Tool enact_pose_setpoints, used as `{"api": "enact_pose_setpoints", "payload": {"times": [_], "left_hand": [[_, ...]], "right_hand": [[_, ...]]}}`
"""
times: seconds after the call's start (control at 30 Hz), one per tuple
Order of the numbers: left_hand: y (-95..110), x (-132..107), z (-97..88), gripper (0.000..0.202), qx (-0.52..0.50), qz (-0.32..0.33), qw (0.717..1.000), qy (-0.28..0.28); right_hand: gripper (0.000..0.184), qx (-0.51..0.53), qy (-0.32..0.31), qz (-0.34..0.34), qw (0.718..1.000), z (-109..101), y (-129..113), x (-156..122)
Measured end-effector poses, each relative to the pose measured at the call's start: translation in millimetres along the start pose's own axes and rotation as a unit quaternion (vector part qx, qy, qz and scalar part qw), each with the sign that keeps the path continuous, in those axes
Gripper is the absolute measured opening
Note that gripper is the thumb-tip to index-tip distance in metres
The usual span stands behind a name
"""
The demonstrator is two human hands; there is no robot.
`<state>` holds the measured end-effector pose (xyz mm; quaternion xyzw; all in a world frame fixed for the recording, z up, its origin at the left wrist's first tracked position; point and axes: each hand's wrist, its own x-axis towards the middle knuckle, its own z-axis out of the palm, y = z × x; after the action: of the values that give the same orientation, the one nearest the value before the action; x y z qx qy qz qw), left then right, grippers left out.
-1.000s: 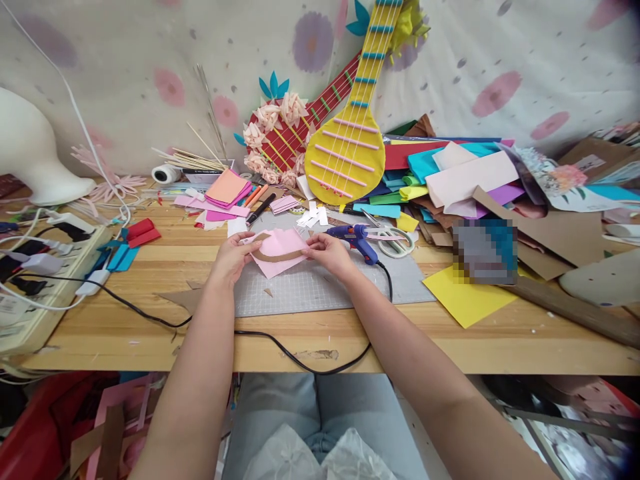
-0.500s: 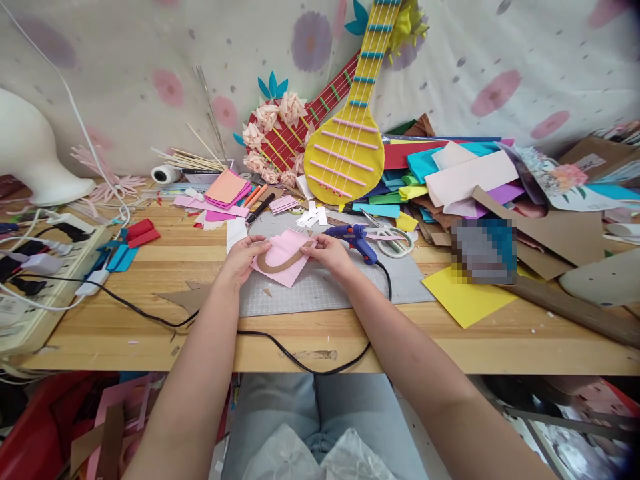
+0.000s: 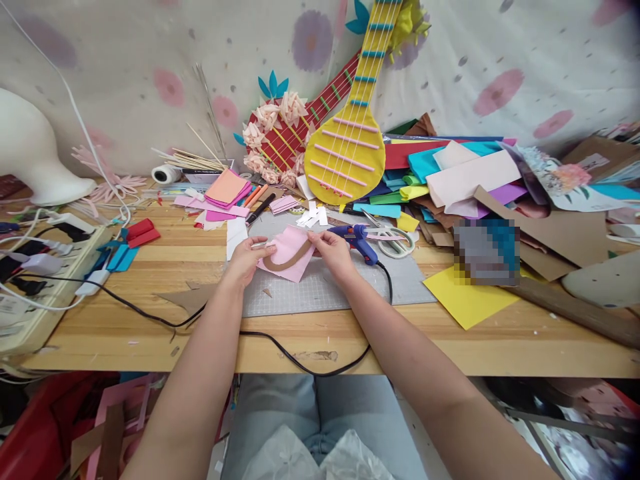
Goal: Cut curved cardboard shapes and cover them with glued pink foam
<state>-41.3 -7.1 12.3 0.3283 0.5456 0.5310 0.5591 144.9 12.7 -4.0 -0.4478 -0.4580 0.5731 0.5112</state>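
Holding pink paper point(image 3: 289, 243), glue gun point(image 3: 357, 236) near, scissors point(image 3: 396, 253)

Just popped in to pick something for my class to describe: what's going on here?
A person's left hand and right hand hold a pink sheet with a curved brown strip against it, over a grey cutting mat. A blue glue gun lies beside the right hand. Yellow and red lute-shaped crafts stand behind.

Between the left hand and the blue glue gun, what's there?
Head view: left hand, then the pink sheet with a curved brown strip across its face, then the right hand, then the glue gun.
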Motion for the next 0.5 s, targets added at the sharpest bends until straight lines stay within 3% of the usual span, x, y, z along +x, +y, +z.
{"api": "enact_pose_setpoints", "payload": {"times": [0.17,0.27,0.4,0.5], "left_hand": [[-3.3,-0.7,8.9,0.046,-0.034,0.021,0.998,0.043],[-4.5,-2.9,10.9,0.049,-0.038,0.003,0.999,0.013],[-6.0,-5.8,11.9,0.052,0.007,-0.034,0.997,-0.07],[-7.3,-6.3,13.7,0.052,0.039,-0.017,0.997,-0.069]], "right_hand": [[0.045,0.033,-0.074,0.032,0.996,7.6,8.2,-1.9],[0.042,0.014,-0.056,0.018,0.998,8.5,13.4,0.8],[0.038,-0.018,-0.032,-0.007,0.999,4.2,9.6,2.2],[0.038,-0.002,-0.045,0.001,0.999,3.1,5.0,-0.2]]}}
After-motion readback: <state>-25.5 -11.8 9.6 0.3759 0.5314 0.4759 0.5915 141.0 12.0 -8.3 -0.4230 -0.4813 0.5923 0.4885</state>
